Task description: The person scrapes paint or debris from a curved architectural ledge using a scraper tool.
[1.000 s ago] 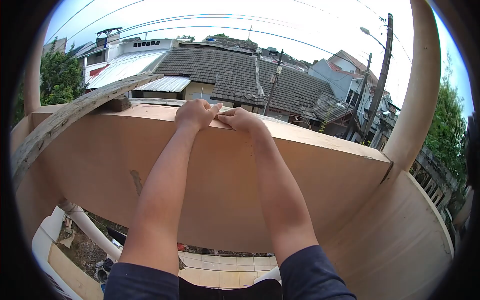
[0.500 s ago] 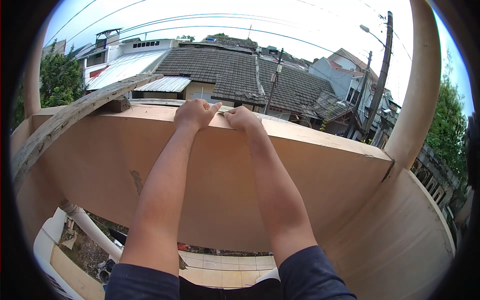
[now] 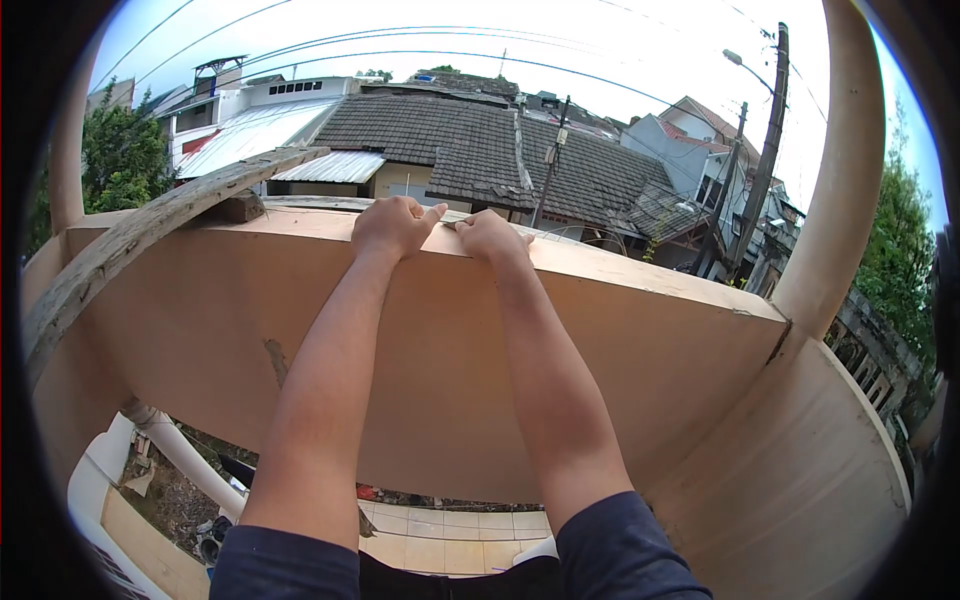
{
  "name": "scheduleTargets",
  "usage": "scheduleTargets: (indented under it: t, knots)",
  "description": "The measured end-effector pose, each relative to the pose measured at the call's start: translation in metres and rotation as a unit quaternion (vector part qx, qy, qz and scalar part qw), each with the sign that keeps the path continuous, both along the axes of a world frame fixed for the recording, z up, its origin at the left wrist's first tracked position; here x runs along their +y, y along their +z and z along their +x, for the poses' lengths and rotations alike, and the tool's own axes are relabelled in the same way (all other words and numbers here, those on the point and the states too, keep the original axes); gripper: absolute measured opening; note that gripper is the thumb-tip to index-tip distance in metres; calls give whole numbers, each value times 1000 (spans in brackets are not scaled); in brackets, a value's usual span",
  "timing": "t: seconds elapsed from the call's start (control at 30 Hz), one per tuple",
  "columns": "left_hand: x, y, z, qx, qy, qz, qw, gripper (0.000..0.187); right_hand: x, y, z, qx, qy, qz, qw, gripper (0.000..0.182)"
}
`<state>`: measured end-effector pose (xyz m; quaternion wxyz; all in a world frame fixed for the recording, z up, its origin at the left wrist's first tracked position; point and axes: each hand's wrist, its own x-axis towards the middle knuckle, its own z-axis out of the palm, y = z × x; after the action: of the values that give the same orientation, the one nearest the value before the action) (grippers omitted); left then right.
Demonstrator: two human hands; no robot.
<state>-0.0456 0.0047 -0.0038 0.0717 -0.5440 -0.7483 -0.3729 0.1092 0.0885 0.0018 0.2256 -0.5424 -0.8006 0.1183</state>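
Both my arms reach forward over the top of a peach-painted concrete wall (image 3: 440, 330). My left hand (image 3: 392, 228) rests on the top edge with its fingers curled and its thumb pointing right. Close beside it on the right, my right hand (image 3: 490, 236) is closed, its thumb and fingers bent together at the edge. A small dark sliver (image 3: 450, 225) shows at the right thumb tip, in the gap between the hands; its kind is too small to tell. The backs of the hands hide what the fingers grip.
A weathered wooden plank (image 3: 170, 215) leans over the wall at left, near a dark block (image 3: 240, 207). A round column (image 3: 835, 170) rises at right. Below lies a tiled floor (image 3: 450, 530), with a pale pipe (image 3: 185, 455) to the left. Overhead wires cross beyond.
The view has shifted very slightly. Both hands stay at almost the same place on the wall top, with the right fingers slightly changed.
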Motion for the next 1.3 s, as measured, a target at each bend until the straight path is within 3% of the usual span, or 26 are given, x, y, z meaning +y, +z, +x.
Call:
scheduleTargets:
  t: [0.07,0.37,0.5,0.57,0.6,0.63,0.7,0.8,0.93,1.07,1.13,1.3]
  knots:
    - [0,1,-1,-2,4,5,1000,60,6,-1,-1,3,-16,12,1000,38]
    - [4,1,-3,-8,3,-20,1000,59,2,1,11,19,174,5,984,35]
    - [5,-3,-5,-16,1,2,1000,63,4,-1,5,46,138,-23,989,38]
    - [8,-2,-5,-8,2,-7,1000,63,-6,-1,2,0,-1,59,998,41]
    - [8,-2,-4,-7,1,-9,1000,63,-10,1,3,-4,-5,52,999,42]
    - [8,-2,-3,-7,-1,-8,1000,63,-6,0,5,-4,-6,52,999,42]
    - [7,-1,-4,-8,-1,-5,1000,64,0,3,9,6,115,7,993,40]
    - [5,0,-4,-8,-6,-12,1000,64,7,3,13,53,149,-40,987,39]
    - [4,0,-3,-11,-1,-17,1000,63,9,-5,3,35,79,16,996,34]
    - [4,0,-4,-8,-2,-20,1000,63,-7,4,9,11,105,14,994,33]
    - [4,0,-3,-19,-7,-13,1000,64,-12,6,15,46,167,-31,984,33]
    - [3,1,-1,1,4,-19,1000,61,5,2,8,34,118,-29,992,34]
